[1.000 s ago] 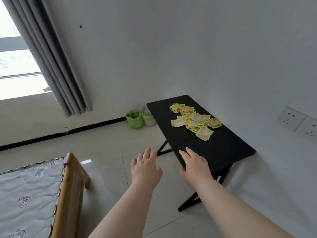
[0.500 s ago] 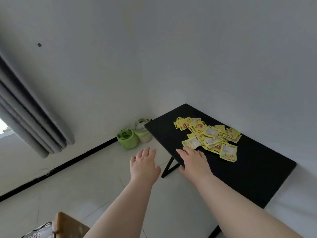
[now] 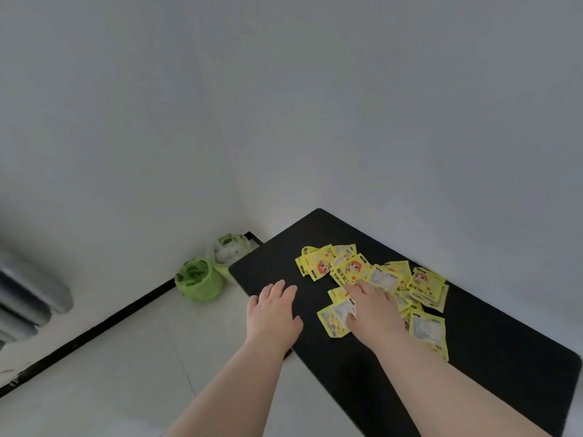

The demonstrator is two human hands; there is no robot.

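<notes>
Yellow packets now lie under the right hand, seemingly touching.

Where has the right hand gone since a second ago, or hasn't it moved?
Yes: the right hand moved forward, from the near edge of the black table to the yellow packets.

I've moved my right hand toward one o'clock, off the bare table and onto the yellow packets. My left hand now reaches over the table's nine o'clock edge.
</notes>
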